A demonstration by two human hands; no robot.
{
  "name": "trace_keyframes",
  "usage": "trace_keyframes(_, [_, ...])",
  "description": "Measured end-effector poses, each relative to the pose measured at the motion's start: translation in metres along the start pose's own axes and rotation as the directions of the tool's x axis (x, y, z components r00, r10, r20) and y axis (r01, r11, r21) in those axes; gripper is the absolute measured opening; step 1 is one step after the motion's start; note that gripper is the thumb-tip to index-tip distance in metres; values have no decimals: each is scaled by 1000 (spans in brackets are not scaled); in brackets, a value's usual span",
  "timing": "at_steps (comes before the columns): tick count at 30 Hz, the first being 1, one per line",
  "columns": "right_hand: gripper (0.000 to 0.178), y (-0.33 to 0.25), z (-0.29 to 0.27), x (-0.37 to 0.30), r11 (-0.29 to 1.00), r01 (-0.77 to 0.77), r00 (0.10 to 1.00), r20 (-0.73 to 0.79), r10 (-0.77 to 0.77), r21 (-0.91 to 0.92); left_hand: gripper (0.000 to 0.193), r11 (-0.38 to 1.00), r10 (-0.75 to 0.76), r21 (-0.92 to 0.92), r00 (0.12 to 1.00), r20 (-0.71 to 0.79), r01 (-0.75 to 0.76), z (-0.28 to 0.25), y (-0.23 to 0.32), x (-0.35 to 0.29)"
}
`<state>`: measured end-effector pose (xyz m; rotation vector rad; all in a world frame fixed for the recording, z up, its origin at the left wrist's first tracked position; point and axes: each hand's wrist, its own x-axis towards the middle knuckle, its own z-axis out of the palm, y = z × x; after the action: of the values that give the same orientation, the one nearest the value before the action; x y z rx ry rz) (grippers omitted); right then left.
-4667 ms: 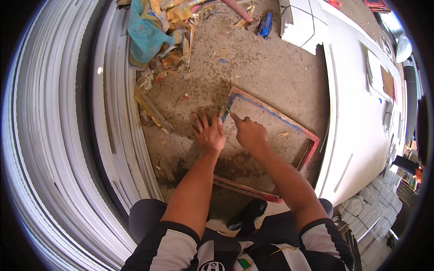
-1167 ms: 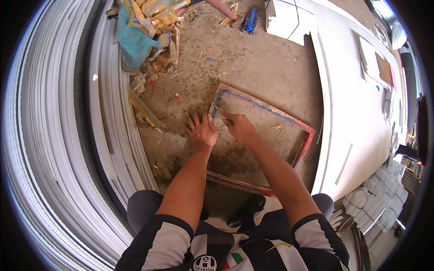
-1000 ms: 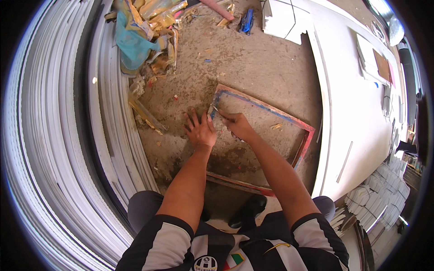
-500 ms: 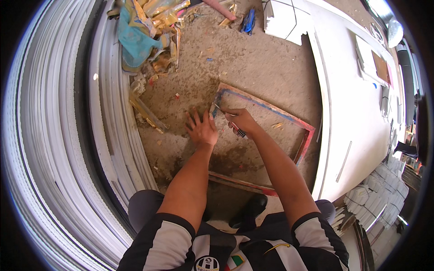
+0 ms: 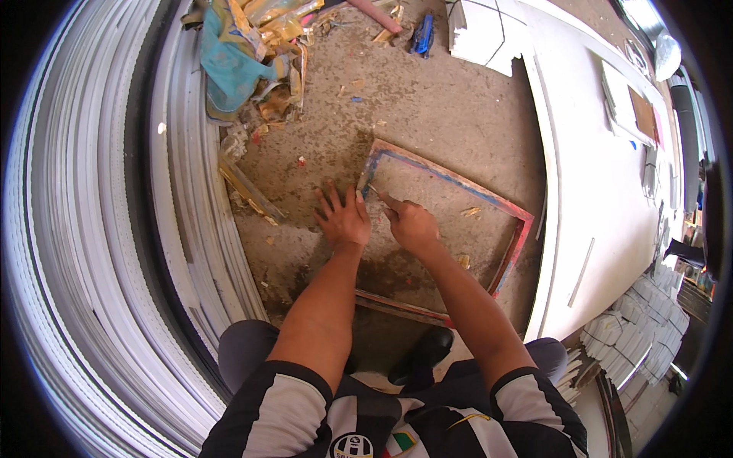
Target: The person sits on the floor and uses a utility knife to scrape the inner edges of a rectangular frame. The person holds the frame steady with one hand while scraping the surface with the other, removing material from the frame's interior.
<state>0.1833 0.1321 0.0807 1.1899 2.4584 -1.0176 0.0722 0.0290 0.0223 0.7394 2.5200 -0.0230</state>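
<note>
A rectangular frame [image 5: 450,181] with worn red and blue paint lies flat on the concrete floor before me. My left hand [image 5: 343,222] is spread open at its left side, fingers reaching onto the floor and the thumb touching the frame. My right hand [image 5: 414,224] is closed round a slim knife [image 5: 373,189], its tip pointing at the blue-stained inner edge of that same side. Most of the knife's handle is hidden in my fist. Both forearms partly cover the frame's near side.
Long white strips [image 5: 99,191] are stacked along the left. A teal cloth [image 5: 227,65] lies among yellowish scraps at the far left, with a blue tool [image 5: 421,36] farther right. White sheets [image 5: 595,206] fill the right. My black shoe [image 5: 431,347] is close to the frame's near side.
My right hand has turned and shifted slightly down and right, drawing the knife tip back from the frame's side; its patterned handle no longer shows. My left hand stays nearly in place.
</note>
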Motion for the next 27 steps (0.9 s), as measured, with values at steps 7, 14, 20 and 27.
trace_keyframes(7, [41,-5,2,2,993,-8,1000,13,9,-114,53,1000,18,-22,1000,-21,-19,3,-4,2])
trace_keyframes(14, [41,-7,2,0,994,-14,999,29,18,-105,53,998,52,-39,998,-29,-53,3,-5,2])
trace_keyframes(20, [40,-11,4,-3,996,-21,1000,20,23,-91,54,998,47,-32,999,-10,-47,0,-5,1])
trace_keyframes(27, [45,1,27,1,994,-35,999,9,36,-99,52,999,28,-25,1000,-14,-28,5,-6,3])
